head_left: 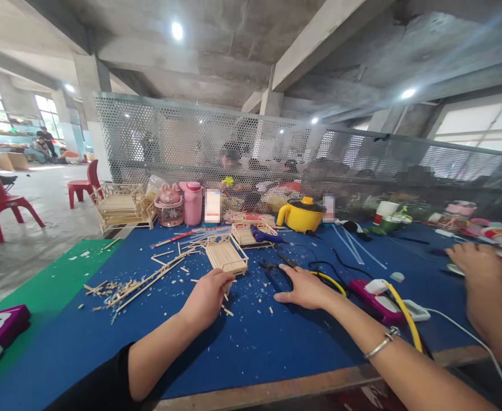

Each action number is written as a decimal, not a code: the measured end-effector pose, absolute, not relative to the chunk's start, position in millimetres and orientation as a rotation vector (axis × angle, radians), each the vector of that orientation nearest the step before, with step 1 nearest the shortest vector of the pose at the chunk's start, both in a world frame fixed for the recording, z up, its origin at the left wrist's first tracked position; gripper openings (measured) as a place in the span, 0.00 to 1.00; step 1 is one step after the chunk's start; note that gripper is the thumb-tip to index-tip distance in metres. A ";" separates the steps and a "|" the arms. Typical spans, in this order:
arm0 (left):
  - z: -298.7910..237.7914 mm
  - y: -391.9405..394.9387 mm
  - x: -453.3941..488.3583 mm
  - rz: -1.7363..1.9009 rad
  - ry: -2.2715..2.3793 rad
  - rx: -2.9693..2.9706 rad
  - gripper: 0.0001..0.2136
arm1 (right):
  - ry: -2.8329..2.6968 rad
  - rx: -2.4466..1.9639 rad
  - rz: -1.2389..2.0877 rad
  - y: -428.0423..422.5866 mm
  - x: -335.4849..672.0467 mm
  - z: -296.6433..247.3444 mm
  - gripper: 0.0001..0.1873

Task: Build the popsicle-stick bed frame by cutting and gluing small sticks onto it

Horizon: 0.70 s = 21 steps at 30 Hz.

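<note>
My left hand (208,295) is closed in a pinch at the front edge of a small slatted frame of pale wooden sticks (227,255). A short wooden stick (226,295) shows just below its fingertips. My right hand (308,289) has thumb and forefinger spread, palm down over the mat, beside dark-handled pliers (271,275). Behind the slatted frame stands a second stick frame (247,235), with a blue glue gun (264,234) resting against it. Loose sticks (150,281) and offcuts lie to the left.
A yellow pot (304,216), a pink bottle (193,204) and a larger stick structure (124,206) line the back of the blue mat (233,354). Cables run from a purple power strip (373,299) at right. Another person's hand (480,265) works at far right.
</note>
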<state>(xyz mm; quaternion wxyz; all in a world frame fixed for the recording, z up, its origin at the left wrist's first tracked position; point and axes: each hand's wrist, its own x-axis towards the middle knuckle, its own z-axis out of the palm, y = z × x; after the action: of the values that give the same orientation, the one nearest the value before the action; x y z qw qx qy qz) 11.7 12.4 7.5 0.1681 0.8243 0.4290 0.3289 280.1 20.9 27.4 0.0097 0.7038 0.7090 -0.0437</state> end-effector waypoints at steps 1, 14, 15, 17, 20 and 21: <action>7.4 13.0 10.6 0.925 1.268 2.336 0.13 | 2.216 2.212 -0.129 21.8 280.6 27.9 0.51; 9.2 18.3 2.6 1.083 1.357 1.956 0.09 | 2.168 2.427 0.442 2.2 263.6 39.0 0.56; 9.2 19.5 2.2 1.090 1.353 1.909 0.10 | 2.183 2.430 0.527 -0.7 263.7 37.8 0.56; 8.4 22.0 1.5 1.094 1.331 1.826 0.10 | 2.207 2.452 0.611 -5.7 265.2 32.8 0.55; 4.6 25.0 2.1 1.072 1.276 1.715 0.08 | 2.289 2.556 0.578 -10.3 268.2 20.4 0.48; 2.9 25.7 2.8 1.058 1.250 1.675 0.09 | 2.349 2.600 0.549 -11.2 268.5 15.9 0.45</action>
<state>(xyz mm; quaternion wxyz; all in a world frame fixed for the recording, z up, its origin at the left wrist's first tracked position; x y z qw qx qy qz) 2.8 25.7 2.9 0.3891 0.6586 0.4916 0.4161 268.5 -11.2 15.9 -0.2011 0.7181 0.6488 0.1515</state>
